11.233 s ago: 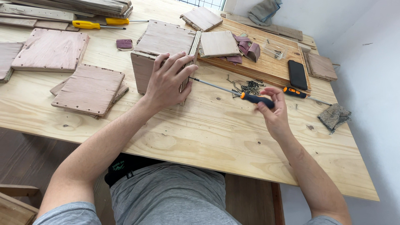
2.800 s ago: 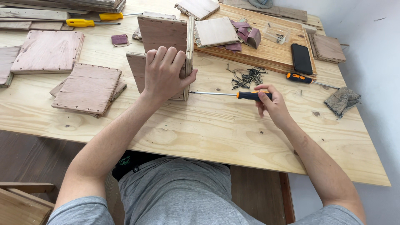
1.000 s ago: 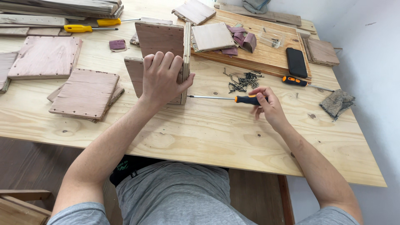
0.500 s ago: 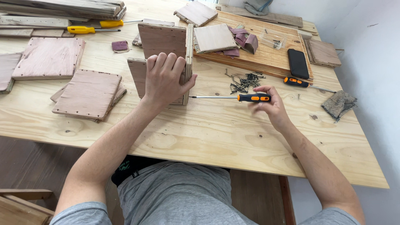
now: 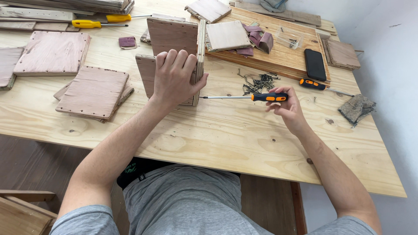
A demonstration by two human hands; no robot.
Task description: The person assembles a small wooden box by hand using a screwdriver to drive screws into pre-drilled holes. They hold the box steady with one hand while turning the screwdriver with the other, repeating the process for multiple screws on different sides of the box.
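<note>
Pale plywood surface (image 5: 226,139), parts all over. My left hand (image 5: 174,78) clamps the half-built wooden box (image 5: 174,48), fingers curled over its top edge. Right hand (image 5: 285,106) pinches screwdriver (image 5: 261,97) w/ tip at the box's side. Box looks stiff, light, prob tippy; I'd grip its panel edges.

Dark phone (image 5: 314,64), screen black, flat on wooden board (image 5: 278,58) at far right of counter (image 5: 226,135). Small clear plastic packet (image 5: 289,39) just beyond it, same board.

Yellow screwdriver (image 5: 99,23), black phone (image 5: 315,64), loose screws (image 5: 257,82), grey rag (image 5: 357,108), stacked plywood panels (image 5: 93,91)
</note>
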